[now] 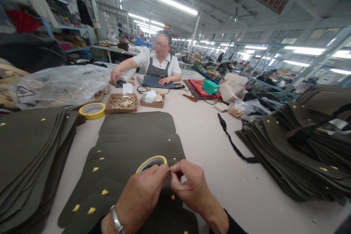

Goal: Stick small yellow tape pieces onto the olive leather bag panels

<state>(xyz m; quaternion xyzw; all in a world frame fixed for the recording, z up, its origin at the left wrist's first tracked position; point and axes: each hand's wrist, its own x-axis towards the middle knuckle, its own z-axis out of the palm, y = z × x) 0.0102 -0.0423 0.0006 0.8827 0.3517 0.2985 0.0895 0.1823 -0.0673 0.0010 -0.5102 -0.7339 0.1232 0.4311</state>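
Observation:
My left hand, with a silver bangle at the wrist, is closed around a roll of yellow tape. Thumb and forefinger of my right hand pinch at the edge of that roll, touching the left fingertips. What lies between the right fingertips is mostly hidden, though a bit of yellow tape shows there. Beneath both hands spread overlapping dark olive panels, dotted with small yellow tape pieces and a few shiny metal studs.
Stacks of olive panels stand at the left and right. Beyond my panels are another yellow tape roll and a box of gold metal parts. A black strap lies on the table. Across it a co-worker handles a dark panel.

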